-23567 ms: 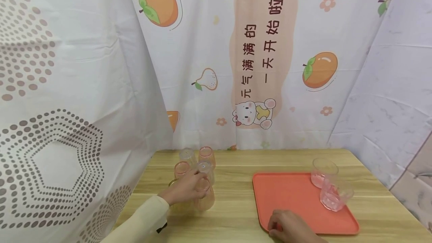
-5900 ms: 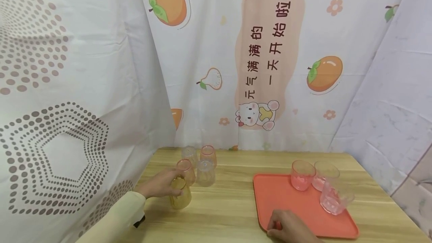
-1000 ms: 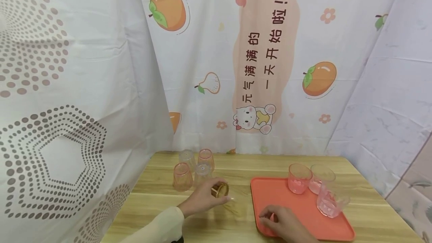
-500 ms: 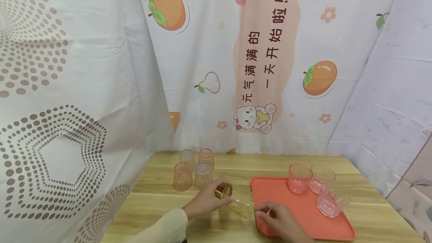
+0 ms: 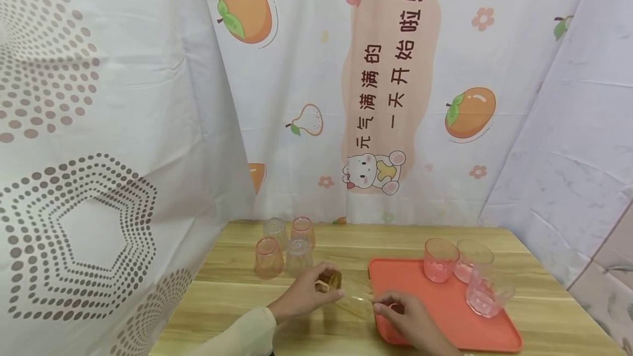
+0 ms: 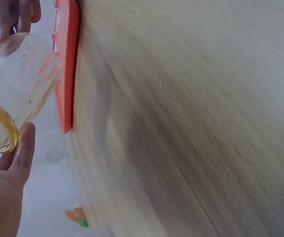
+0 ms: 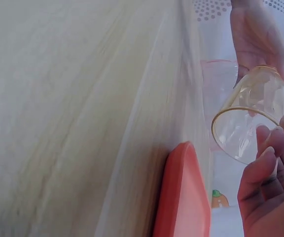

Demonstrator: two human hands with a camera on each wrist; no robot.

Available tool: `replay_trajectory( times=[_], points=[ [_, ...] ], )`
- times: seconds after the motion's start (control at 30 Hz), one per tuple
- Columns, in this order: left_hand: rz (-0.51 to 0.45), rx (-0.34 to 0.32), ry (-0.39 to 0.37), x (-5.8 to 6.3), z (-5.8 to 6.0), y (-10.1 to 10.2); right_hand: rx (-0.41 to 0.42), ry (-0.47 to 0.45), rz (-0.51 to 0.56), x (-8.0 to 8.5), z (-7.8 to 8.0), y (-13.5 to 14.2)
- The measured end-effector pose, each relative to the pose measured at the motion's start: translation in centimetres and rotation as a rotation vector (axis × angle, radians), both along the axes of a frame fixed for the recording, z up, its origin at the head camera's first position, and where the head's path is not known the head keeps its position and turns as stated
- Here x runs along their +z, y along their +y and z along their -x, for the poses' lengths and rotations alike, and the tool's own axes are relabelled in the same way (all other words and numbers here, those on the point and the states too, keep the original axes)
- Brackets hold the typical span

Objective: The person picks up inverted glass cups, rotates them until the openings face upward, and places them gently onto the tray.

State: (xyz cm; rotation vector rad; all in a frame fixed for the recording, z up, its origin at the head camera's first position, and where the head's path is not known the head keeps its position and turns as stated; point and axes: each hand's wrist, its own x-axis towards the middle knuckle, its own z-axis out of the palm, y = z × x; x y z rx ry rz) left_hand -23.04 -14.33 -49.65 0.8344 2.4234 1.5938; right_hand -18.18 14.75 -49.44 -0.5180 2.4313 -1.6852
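A yellow transparent glass (image 5: 357,300) is held tilted on its side above the wooden table, its base to the left and its mouth to the right. My left hand (image 5: 307,293) grips it round the base end, thumb below, as the left wrist view also shows. At the mouth, my right hand (image 5: 409,318) pinches the rim; in the right wrist view its fingertips (image 7: 269,143) overlap the opening. The right hand is over the left edge of the red tray (image 5: 427,304).
Left of the hands, a pink glass (image 5: 268,261), a clear glass (image 5: 299,260) and others stand upside down on the table. Upright on the tray's right side are a pink glass (image 5: 439,263), a clear glass (image 5: 473,262) and a pale pink glass (image 5: 483,298).
The left hand took the yellow glass from the left group, tipped it sideways and brought it toward the tray. The right hand rose to its rim. Earlier, a pink glass joined those on the tray.
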Motion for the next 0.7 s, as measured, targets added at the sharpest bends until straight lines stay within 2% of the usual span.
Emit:
replay_trajectory(
  times=[0.27, 0.4, 0.7],
  points=[
    [-0.034, -0.036, -0.045, -0.12, -0.24, 0.10, -0.026, -0.205, 0.168, -0.08, 0.51, -0.09],
    [-0.052, -0.054, -0.050, -0.19, -0.33, 0.21, -0.033, -0.229, 0.206, -0.18, 0.64, 0.01],
    [-0.058, -0.027, -0.064, -0.29, -0.52, 0.64, -0.080, -0.246, 0.239, 0.09, 0.65, -0.26]
  ],
)
